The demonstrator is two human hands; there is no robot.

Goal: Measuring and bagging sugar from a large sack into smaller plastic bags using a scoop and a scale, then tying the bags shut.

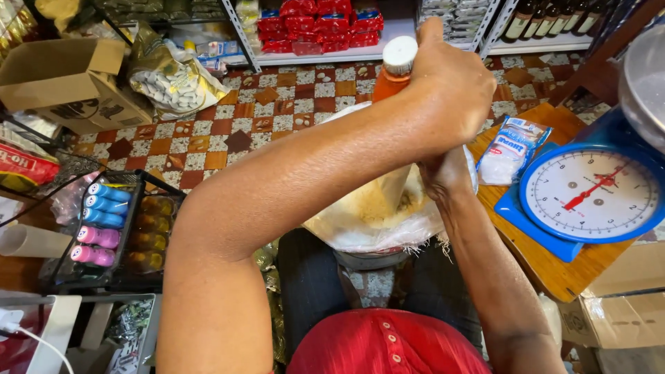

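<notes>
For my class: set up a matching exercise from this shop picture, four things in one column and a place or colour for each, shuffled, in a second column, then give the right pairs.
1. orange bottle
2. blue dial scale
3. cardboard box
4. small white packet

a. on the wooden table beside the scale
b. on the floor at upper left
c. gripped in the left hand
d. at the right, red needle

Pairs: 1-c, 2-d, 3-b, 4-a

1. We're in a small grocery shop: metal shelves (388, 41) carry stacked red packets (318, 24) and dark bottles (547, 17).
2. A blue weighing scale (589, 194) sits on a wooden table (547, 266).
3. Cardboard boxes (66, 83) and a rack of small bottles (104, 221) crowd the patterned tile floor (277, 104).
</notes>
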